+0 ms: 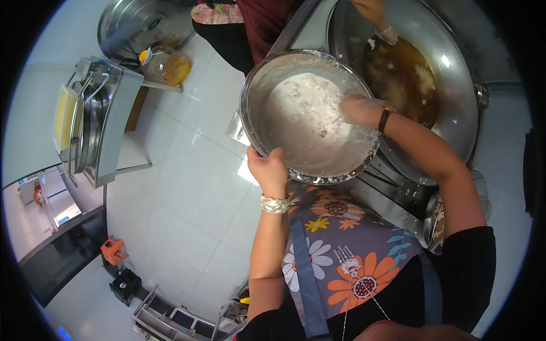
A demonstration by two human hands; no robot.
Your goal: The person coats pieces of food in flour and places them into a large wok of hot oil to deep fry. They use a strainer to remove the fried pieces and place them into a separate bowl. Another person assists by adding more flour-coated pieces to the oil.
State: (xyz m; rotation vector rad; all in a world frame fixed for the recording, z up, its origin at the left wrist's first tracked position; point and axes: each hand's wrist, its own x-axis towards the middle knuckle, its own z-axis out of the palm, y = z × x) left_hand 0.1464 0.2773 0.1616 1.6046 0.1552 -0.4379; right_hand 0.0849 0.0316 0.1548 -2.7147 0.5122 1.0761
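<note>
My left hand point(269, 168) grips the near-left rim of a large steel mixing bowl point(294, 147), which is tilted. White batter with coated pieces point(313, 100) in it lies along the bowl's inside. My right hand point(362, 110), in a clear plastic glove, reaches over the bowl's right rim. Its fingertips dip towards the batter, and whether they hold a piece is hidden. Right of the bowl, a wide metal wok point(458, 91) holds brown oil point(396, 79) with pale pieces frying in it.
Another person's gloved hand point(386, 34) is over the wok's far edge. That person's dark red apron point(262, 25) shows beyond the bowl. An oil jug point(175, 70) and a metal rack with pans point(102, 111) stand left. An orange stool point(114, 250) is on the tiled floor.
</note>
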